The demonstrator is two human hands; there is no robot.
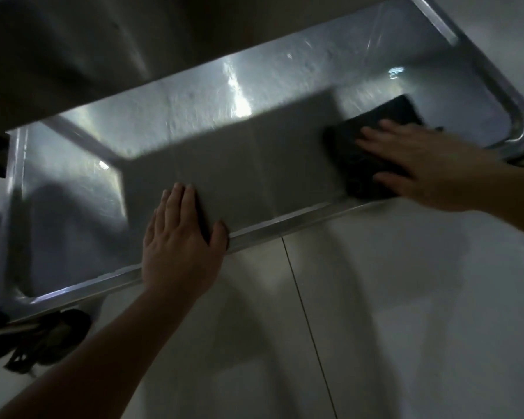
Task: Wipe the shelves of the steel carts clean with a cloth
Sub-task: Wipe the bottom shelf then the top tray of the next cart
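The lower steel shelf (pixel 194 131) of a cart fills the upper half of the head view, shiny and streaked. A dark cloth (pixel 372 140) lies flat on its right part, close to the front rim. My right hand (pixel 421 164) presses down on the cloth with straight, spread fingers. My left hand (pixel 179 240) rests flat over the shelf's front rim (pixel 285 222) near the middle, fingers straight, thumb on the rim.
An upper shelf (pixel 73 55) of the cart overhangs at the top left. A cart post (pixel 521 125) stands at the right corner. A black caster wheel (pixel 43 340) shows at the lower left. Pale tiled floor (pixel 375 313) spreads below.
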